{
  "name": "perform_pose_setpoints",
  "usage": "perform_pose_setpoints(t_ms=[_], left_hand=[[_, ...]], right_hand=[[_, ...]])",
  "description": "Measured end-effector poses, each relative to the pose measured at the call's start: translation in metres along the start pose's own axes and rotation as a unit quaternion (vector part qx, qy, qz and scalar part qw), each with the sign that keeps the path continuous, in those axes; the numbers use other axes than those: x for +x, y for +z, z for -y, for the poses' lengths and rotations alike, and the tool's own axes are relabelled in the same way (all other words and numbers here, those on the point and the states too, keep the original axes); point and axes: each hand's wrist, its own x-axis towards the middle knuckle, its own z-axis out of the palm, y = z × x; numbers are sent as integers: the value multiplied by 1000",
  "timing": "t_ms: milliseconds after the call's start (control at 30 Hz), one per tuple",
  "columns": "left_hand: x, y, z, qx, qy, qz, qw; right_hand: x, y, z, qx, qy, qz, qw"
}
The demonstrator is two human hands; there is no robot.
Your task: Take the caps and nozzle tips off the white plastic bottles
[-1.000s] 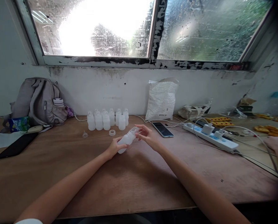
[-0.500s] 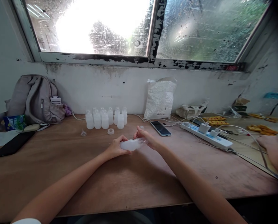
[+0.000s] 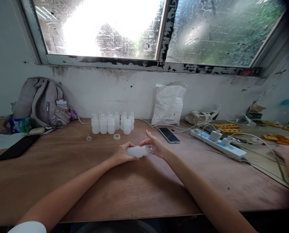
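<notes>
My left hand (image 3: 122, 153) is wrapped round a frosted white baby bottle (image 3: 135, 151), which lies nearly level above the table. A clear dome cap (image 3: 150, 149) covers the bottle's right end. Against that cap rests my right hand (image 3: 157, 145), its fingers stretched out and apart, the thumb raised. Beyond the hands, several similar bottles (image 3: 111, 124) stand upright in a cluster. In front of them lie a clear bottle teat (image 3: 88, 137) and a translucent collar ring (image 3: 116, 137). Something small and pale behind my right fingers is mostly hidden.
A phone (image 3: 169, 134) and a white power strip (image 3: 218, 144) with cables lie to the right. A white plastic parcel (image 3: 170, 104) leans on the wall. At left are a backpack (image 3: 41, 102) and a black tablet-like slab (image 3: 18, 147). Another person's hand (image 3: 288, 158) is at far right.
My right fingers have unfolded and spread beside the cap. The bottle stays in my left hand. The whole view has shifted slightly, so the background sits further right.
</notes>
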Motion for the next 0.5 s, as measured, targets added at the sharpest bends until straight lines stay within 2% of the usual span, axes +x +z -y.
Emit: perform_pose_setpoints(t_ms=[300, 500], left_hand=[[0, 2, -2, 1, 0, 8, 1000], [-1, 1, -1, 18, 10, 5, 1000]], right_hand=[[0, -1, 1, 5, 23, 3, 1000], [7, -2, -8, 4, 23, 1, 1000]])
